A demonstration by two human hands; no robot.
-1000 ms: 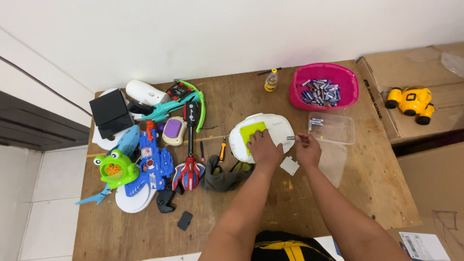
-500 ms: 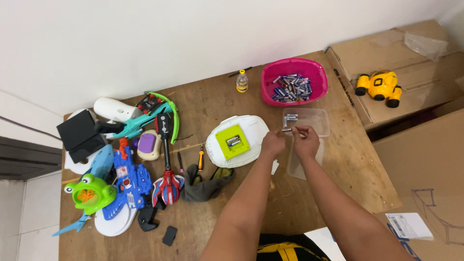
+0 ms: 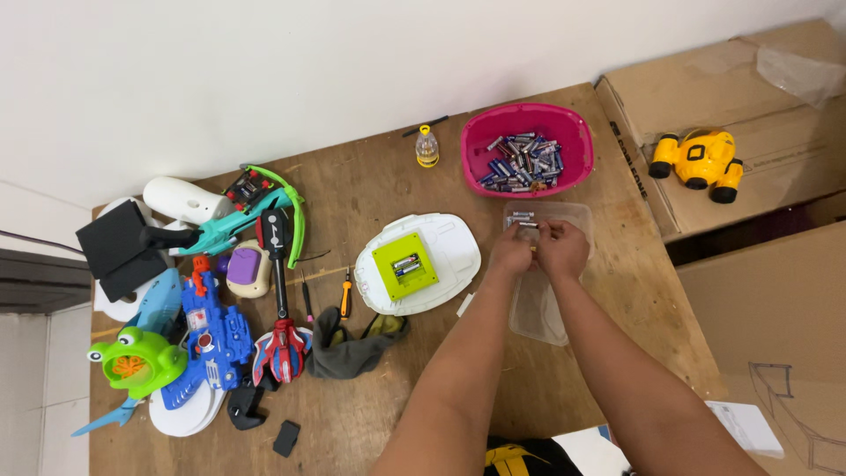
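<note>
My left hand and my right hand are close together over a clear plastic container, both pinching small batteries at their fingertips. To their left lies a white toy shell, underside up, with a green battery compartment that holds batteries. Behind the hands stands a pink bowl with several loose batteries in it.
An orange screwdriver and a grey cloth lie left of the shell. Toys crowd the table's left side: a green frog, a blue gun, a bow. A small bottle stands at the back. A yellow toy vehicle sits on cardboard boxes at the right.
My left hand left the white shell and joined my right hand over the clear container. The camera view shifted, so everything sits further left in the picture.
</note>
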